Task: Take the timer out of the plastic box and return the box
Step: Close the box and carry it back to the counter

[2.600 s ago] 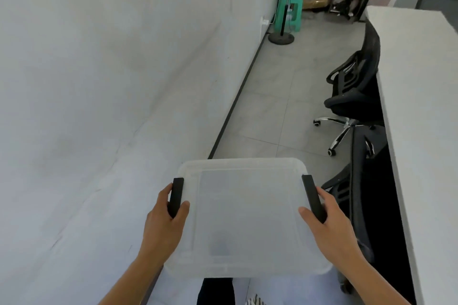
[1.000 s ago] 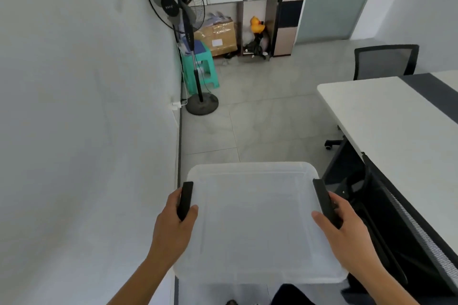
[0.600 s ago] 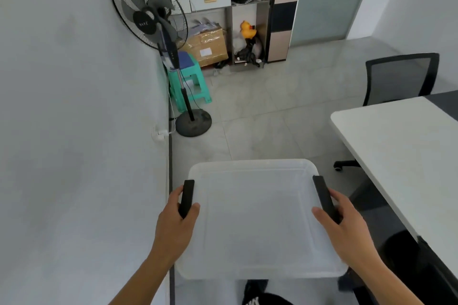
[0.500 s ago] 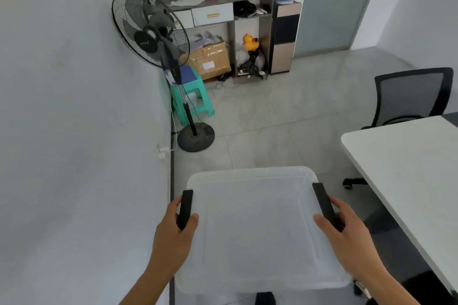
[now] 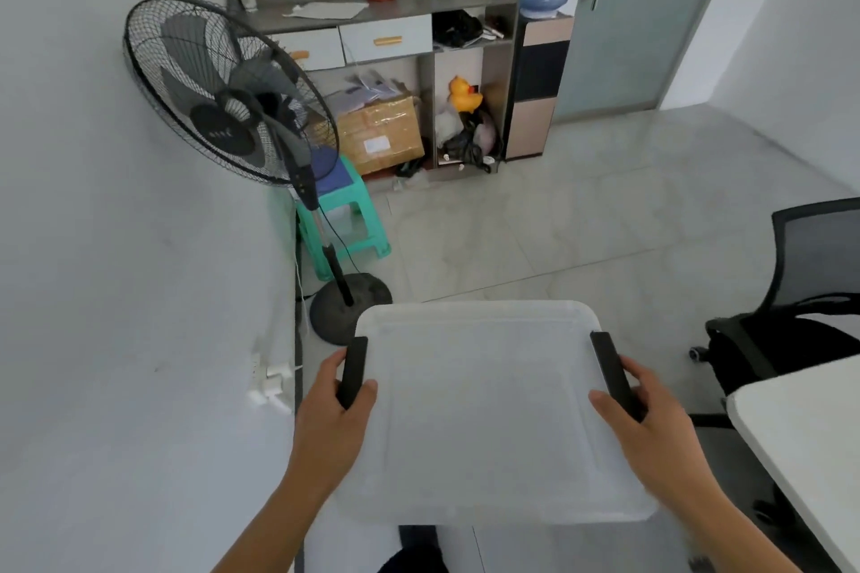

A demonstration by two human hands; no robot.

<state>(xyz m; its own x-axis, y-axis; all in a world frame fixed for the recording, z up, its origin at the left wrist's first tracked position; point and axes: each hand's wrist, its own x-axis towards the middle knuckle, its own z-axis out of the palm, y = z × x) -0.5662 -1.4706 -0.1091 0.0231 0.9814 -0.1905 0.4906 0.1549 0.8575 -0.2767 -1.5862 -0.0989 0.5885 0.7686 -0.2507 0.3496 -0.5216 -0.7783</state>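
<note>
A translucent white plastic box (image 5: pixel 484 405) with its lid on is held level in front of me, above the floor. My left hand (image 5: pixel 328 419) grips the black clip handle on its left side, thumb on the lid. On the opposite side my right hand (image 5: pixel 651 428) grips the other black handle. The timer is not in view.
A black standing fan (image 5: pixel 232 93) and a green stool (image 5: pixel 342 219) stand ahead by the left wall. Behind them is a grey shelf unit (image 5: pixel 386 28) with a cardboard box and a yellow duck. A white table (image 5: pixel 805 447) and black chair (image 5: pixel 809 302) are on the right.
I have walked along the wall towards the fan and shelf unit, which are now closer and larger. Both hands keep the same grip on the box.
</note>
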